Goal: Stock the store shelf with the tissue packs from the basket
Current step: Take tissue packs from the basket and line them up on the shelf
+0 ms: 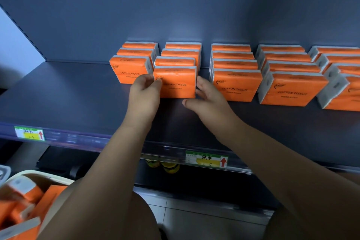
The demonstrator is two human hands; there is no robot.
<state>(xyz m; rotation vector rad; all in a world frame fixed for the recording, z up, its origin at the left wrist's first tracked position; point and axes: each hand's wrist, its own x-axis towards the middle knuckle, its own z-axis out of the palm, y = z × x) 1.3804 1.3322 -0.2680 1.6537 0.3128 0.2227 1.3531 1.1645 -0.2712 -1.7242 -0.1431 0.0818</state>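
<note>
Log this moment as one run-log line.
step: squaring front tissue pack on shelf | left hand: pinches its left edge | right hand: touches its right side | basket: holds more packs

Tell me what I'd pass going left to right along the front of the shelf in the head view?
First row's front pack → left hand → tissue pack it holds → right hand → third row's front pack → fourth row's front pack → last front pack at the right edge.

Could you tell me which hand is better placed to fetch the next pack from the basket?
Probably the left hand: the basket sits low on its side; the right hand would have to reach across.
</note>
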